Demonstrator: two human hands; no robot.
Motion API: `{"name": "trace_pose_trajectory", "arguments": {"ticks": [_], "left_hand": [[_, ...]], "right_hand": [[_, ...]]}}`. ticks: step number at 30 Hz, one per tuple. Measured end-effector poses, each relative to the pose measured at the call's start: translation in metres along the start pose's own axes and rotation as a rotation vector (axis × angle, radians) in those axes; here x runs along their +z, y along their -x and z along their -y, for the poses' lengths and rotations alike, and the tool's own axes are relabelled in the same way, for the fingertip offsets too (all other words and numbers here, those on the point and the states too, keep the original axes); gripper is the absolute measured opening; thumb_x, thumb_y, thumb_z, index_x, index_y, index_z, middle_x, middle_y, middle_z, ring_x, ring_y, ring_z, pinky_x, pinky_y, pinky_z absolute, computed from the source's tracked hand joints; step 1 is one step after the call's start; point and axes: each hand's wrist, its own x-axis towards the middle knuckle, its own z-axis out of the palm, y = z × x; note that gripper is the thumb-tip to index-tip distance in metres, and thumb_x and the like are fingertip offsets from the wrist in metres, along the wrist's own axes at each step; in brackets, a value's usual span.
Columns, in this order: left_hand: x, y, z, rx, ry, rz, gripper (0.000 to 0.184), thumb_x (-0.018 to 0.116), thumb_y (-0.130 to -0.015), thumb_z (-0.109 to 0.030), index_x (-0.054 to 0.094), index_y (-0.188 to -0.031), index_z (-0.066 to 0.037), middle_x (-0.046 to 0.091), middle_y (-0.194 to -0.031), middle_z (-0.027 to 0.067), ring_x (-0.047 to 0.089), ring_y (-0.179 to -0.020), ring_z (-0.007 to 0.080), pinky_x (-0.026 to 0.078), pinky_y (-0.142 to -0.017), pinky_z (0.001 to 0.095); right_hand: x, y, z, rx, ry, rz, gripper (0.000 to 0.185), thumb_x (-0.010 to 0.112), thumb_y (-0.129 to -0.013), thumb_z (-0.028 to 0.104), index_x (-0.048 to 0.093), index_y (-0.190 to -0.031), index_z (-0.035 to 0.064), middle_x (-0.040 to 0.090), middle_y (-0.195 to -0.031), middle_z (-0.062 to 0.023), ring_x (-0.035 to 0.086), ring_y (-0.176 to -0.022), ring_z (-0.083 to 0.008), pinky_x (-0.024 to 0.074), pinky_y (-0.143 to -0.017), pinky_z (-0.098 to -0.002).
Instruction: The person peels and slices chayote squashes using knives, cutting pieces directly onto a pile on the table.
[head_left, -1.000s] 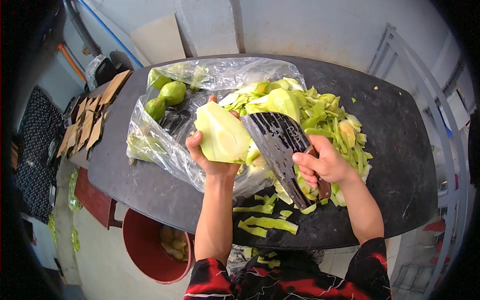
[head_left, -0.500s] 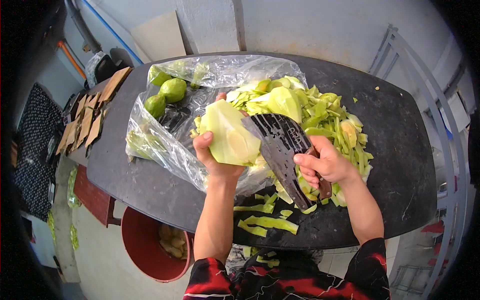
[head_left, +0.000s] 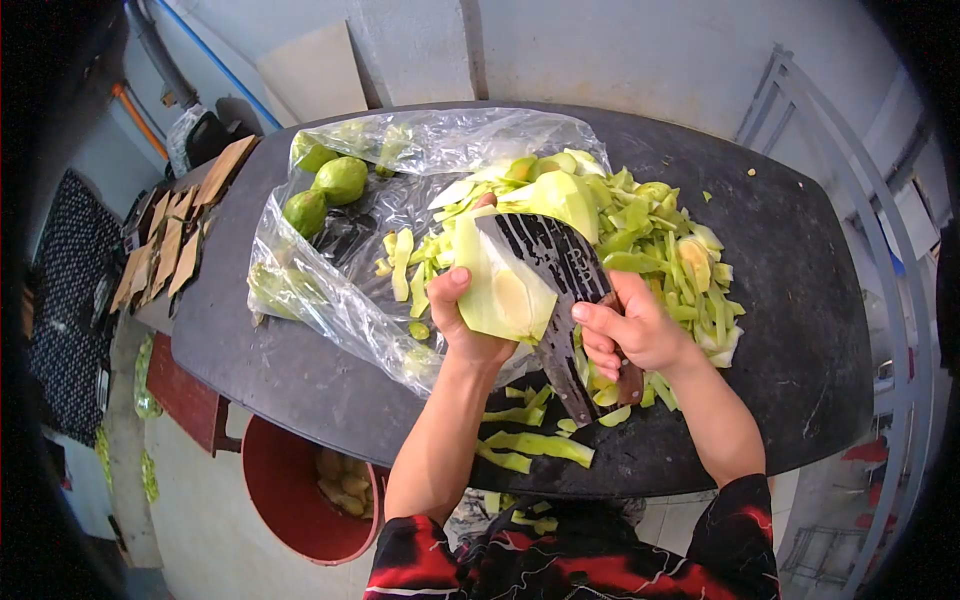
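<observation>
My left hand (head_left: 468, 325) is closed around a peeled, pale green chayote (head_left: 488, 280), with a paler oval patch on the side facing me. In my right hand (head_left: 640, 325) is a cleaver (head_left: 560, 255) with a broad, dark, wet blade and a brown wooden handle. The blade lies against the chayote's right side, partly hidden behind it. Beyond the cleaver, another peeled chayote (head_left: 565, 203) rests on a heap of green peelings (head_left: 635, 235). Several unpeeled green chayotes (head_left: 340, 181) sit on a clear plastic bag (head_left: 350, 325) to the left.
Everything rests on a dark oval table (head_left: 790, 330). Loose peel strips (head_left: 540, 446) lie near its front edge. Below on the left stands a red bucket (head_left: 265, 490) holding pale pieces. A grey metal railing (head_left: 850, 160) runs along the right, and flattened cardboard (head_left: 225, 170) leans at left.
The chayote has moved right and turned in my left hand, meeting the cleaver blade. The cleaver has shifted slightly left, and a strip of peel now shows left of the chayote.
</observation>
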Motion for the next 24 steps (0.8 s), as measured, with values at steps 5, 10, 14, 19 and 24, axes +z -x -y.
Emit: {"name": "trace_pose_trajectory", "arguments": {"ticks": [5,10,14,19,24], "left_hand": [[-0.003,-0.003,0.005,-0.022,-0.044,-0.065,0.084,0.06,-0.076,-0.042,0.036,-0.148,-0.007,0.053,-0.13,0.0149,0.056,-0.115,0.0269,0.047,-0.098,0.0396],[-0.011,-0.01,0.011,0.05,-0.254,-0.204,0.077,0.06,-0.081,-0.041,0.038,-0.147,-0.006,0.055,-0.124,0.0131,0.059,-0.107,0.0233,0.052,-0.089,0.0374],[-0.025,-0.015,0.001,0.032,-0.254,-0.397,0.064,0.058,-0.087,-0.043,0.046,-0.139,-0.01,0.056,-0.114,0.0127,0.059,-0.106,0.0282,0.053,-0.084,0.0471],[-0.048,-0.02,-0.018,-0.066,0.273,-0.337,0.049,0.056,-0.089,-0.047,0.056,-0.128,-0.016,0.059,-0.112,0.0154,0.057,-0.107,0.0347,0.053,-0.08,0.0519],[-0.051,-0.019,-0.018,-0.092,0.338,-0.249,0.051,0.055,-0.09,-0.046,0.056,-0.127,-0.012,0.059,-0.113,0.0154,0.056,-0.107,0.0332,0.051,-0.081,0.0466]], "right_hand": [[0.002,-0.004,-0.007,-0.024,-0.01,-0.06,0.017,0.057,-0.1,0.016,0.045,-0.094,0.0069,0.045,-0.056,0.0009,0.048,-0.044,-0.0086,0.0442,-0.039,-0.0279],[-0.002,-0.009,-0.01,0.018,-0.073,-0.122,0.014,0.057,-0.1,0.014,0.046,-0.094,0.0089,0.046,-0.06,0.0006,0.048,-0.045,-0.0092,0.0438,-0.039,-0.0289],[-0.016,-0.014,-0.012,0.074,-0.307,-0.216,0.013,0.058,-0.099,0.013,0.046,-0.096,0.0106,0.047,-0.064,0.0006,0.048,-0.047,-0.0099,0.0429,-0.041,-0.03],[-0.013,-0.022,-0.007,-0.07,-0.224,-0.433,0.014,0.058,-0.098,0.012,0.045,-0.098,0.0089,0.049,-0.066,-0.0002,0.05,-0.051,-0.0111,0.0457,-0.044,-0.0305],[-0.015,-0.023,-0.007,-0.201,0.177,-0.464,0.013,0.058,-0.098,0.01,0.047,-0.097,0.0034,0.053,-0.061,-0.0025,0.053,-0.045,-0.0126,0.0467,-0.043,-0.0308]]}}
